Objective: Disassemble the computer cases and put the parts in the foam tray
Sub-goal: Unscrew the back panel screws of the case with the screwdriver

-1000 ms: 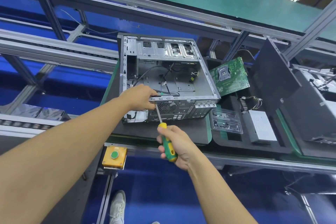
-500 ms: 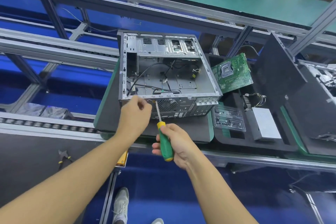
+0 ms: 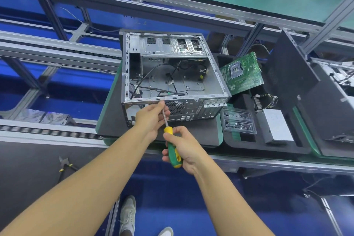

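Grey steel: I count one computer case [image 3: 172, 74], lying on its side on a dark mat on the line, open face up and rear panel toward me, with several loose black cables inside. Both hands are on one screwdriver [image 3: 173, 151]. My right hand [image 3: 183, 149] is wrapped firmly round the green and yellow handle. My left hand [image 3: 151, 119] has its fingers curled round the bare metal shaft, pinching it close to the tip. The tip meets the rear panel just below the top rim, left of the fan grille, though the left fingers hide the contact point itself. Just beside the case on the right sits one black foam tray [image 3: 264, 148]. It holds one green motherboard [image 3: 242, 73] propped at a tilt at the far end, one silver power supply [image 3: 275, 126], and one clear plastic insert [image 3: 238, 120] of two compartments with small dark pieces. One black panel [image 3: 293, 90] stands beyond the tray. One pair of pliers [image 3: 66, 165] lies on the dark surface at lower left.
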The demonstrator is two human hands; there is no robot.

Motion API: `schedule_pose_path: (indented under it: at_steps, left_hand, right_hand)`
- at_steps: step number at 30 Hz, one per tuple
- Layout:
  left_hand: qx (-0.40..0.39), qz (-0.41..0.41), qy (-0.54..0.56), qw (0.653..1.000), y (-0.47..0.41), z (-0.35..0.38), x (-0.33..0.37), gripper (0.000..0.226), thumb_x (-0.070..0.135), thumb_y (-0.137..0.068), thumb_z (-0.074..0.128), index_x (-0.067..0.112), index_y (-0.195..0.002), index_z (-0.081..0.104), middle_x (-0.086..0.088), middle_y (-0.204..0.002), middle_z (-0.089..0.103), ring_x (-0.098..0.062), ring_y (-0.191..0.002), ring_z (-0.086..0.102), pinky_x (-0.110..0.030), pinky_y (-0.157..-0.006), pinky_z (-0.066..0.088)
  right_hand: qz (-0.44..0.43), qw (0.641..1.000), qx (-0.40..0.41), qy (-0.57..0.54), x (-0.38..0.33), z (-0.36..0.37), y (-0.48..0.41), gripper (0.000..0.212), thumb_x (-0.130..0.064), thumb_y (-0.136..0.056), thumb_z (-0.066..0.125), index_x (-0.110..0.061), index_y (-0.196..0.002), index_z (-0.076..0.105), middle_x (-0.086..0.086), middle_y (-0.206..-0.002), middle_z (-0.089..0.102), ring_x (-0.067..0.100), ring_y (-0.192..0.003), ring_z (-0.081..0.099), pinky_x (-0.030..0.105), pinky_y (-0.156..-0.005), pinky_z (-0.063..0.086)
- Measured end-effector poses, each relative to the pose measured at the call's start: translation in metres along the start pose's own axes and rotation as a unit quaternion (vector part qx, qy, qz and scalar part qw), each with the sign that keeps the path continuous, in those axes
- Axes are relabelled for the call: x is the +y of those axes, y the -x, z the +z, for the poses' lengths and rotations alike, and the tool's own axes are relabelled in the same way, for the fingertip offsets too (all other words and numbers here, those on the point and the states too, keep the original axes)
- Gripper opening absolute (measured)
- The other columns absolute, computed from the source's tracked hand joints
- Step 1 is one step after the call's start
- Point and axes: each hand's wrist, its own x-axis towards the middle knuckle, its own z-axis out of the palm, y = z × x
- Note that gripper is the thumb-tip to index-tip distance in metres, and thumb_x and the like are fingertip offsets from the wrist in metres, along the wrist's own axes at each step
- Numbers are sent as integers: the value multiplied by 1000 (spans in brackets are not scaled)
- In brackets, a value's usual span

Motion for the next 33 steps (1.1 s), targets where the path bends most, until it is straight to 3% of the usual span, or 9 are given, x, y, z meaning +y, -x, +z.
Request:
schedule_pose_path:
  at_steps: [4, 7, 10, 14, 18, 21, 26, 29, 33]
  left_hand:
    - [-50, 9, 9, 999, 2, -5, -12, 12, 18, -100, 57, 10, -94, 63, -2, -79, 66, -13, -72, 66, -28, -72, 55]
    - [-44, 22, 21, 999, 2, 1, -20, 18, 22, -102, 54, 11, -92, 65, 1, -75, 67, -10, -66, 63, -25, -69, 54]
    - [-97, 20, -122, 987, 2, 22, -40, 22, 21, -103, 52, 8, -94, 68, -2, -80, 70, -10, -66, 62, -23, -62, 53]
    - [-236, 42, -371, 897, 3, 76, -77, 20, 17, -99, 58, 7, -91, 74, -8, -81, 73, -11, -63, 63, -31, -68, 56]
    - [-238, 168, -543, 787, -18, 148, -103, 15, 24, -90, 71, 12, -84, 79, -1, -71, 74, -11, -64, 67, -27, -72, 58]
    - [-229, 214, -603, 733, -38, 195, -122, 11, 19, -89, 72, 10, -87, 78, -3, -82, 73, -17, -79, 67, -31, -78, 55]
    - [-194, 215, -673, 680, -64, 233, -141, 10, 12, -89, 70, 8, -79, 70, -10, -83, 72, -26, -80, 68, -34, -68, 52]
    - [-195, 236, -681, 665, -68, 230, -142, 10, 4, -89, 64, 4, -92, 73, -15, -94, 73, -31, -89, 68, -39, -77, 56]
    - [-270, 281, -629, 673, -51, 223, -124, 29, 15, -95, 60, 19, -122, 69, 0, -95, 70, -17, -84, 64, -23, -76, 45]
  right_hand:
    - [-8, 999, -26, 16, 6, -20, 7, 14, -22, -95, 62, -16, -100, 50, 8, -77, 55, 17, -48, 51, 26, -43, 45]
    - [-19, 999, -41, 0, 6, -51, 14, 13, -24, -90, 60, -19, -94, 49, 3, -68, 52, 18, -48, 44, 24, -43, 38]
    - [-42, 998, 10, -54, 2, -90, 20, 9, -22, -92, 60, -20, -91, 51, 4, -70, 53, 18, -49, 45, 25, -45, 39]
    - [-75, 979, 124, -142, -6, -138, 28, 10, -17, -95, 58, -17, -88, 51, 5, -70, 52, 17, -48, 46, 27, -43, 40]
    - [-78, 951, 217, -206, -1, -177, 45, 10, -17, -97, 55, -14, -91, 49, 4, -66, 53, 16, -47, 44, 28, -44, 39]
    - [-71, 937, 260, -221, 14, -198, 60, 9, -15, -98, 55, -12, -91, 49, 5, -67, 53, 18, -48, 46, 29, -45, 41]
    - [-67, 924, 296, -232, 29, -223, 71, 11, -13, -99, 54, -11, -91, 48, 7, -70, 52, 20, -49, 46, 31, -45, 42]
    - [-69, 923, 301, -230, 30, -227, 67, 9, -13, -98, 54, -11, -91, 49, 8, -73, 52, 20, -51, 47, 31, -46, 42]
    - [-95, 926, 270, -245, 23, -218, 50, 3, -12, -91, 52, -10, -91, 50, 8, -74, 53, 21, -53, 49, 33, -49, 46]
